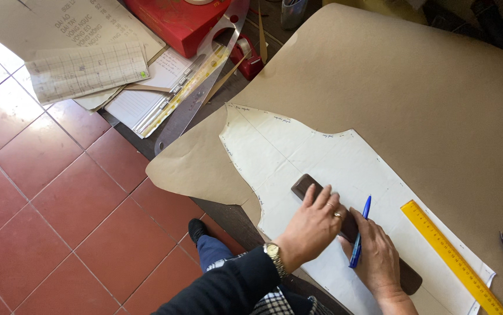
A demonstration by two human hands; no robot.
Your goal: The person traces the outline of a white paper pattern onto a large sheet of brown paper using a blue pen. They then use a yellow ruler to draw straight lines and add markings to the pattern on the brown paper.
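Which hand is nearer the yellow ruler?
Right. The right hand, holding a blue pen, sits just beside the yellow ruler; the left hand lies farther off.

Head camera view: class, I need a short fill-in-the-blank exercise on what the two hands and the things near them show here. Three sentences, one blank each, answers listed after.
1. The right hand holds a pen whose colour is ____.
2. Both hands press on a long dark block that lies on the white pattern piece, which rests on a big sheet of ____ paper.
3. The left hand wears a ____ at its wrist.

Missing words: blue; brown; watch
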